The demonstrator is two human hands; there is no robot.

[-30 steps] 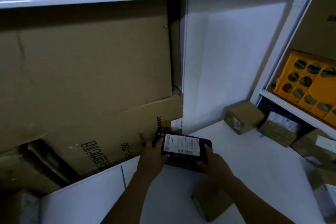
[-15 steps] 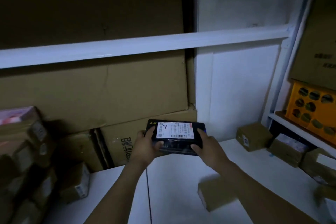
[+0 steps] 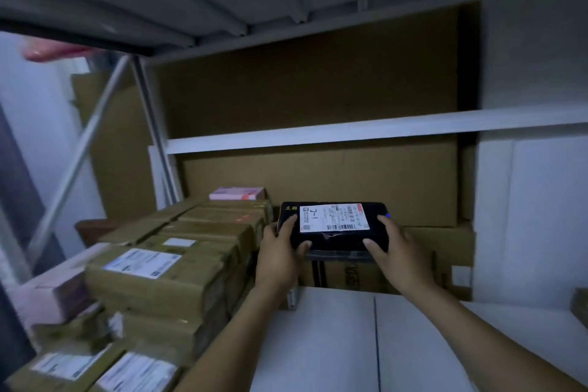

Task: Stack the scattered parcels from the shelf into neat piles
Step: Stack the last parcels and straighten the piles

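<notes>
I hold a flat black parcel with a white shipping label in the air above the white shelf board. My left hand grips its left end and my right hand grips its right end. The parcel is level, at about the height of the top of the stacked brown parcels on the left. A pink flat parcel lies on the far end of that stack. The black parcel hangs just right of the stack and I cannot tell whether it touches it.
Large cardboard sheets line the back of the shelf. A white shelf rail crosses above the parcel, with metal uprights at the left. A small brown box edge shows at the far right. More labelled parcels lie lower left.
Both hands have lifted the black parcel from the shelf board and carried it left toward the stack of brown parcels. My view has swung up and to the left.
</notes>
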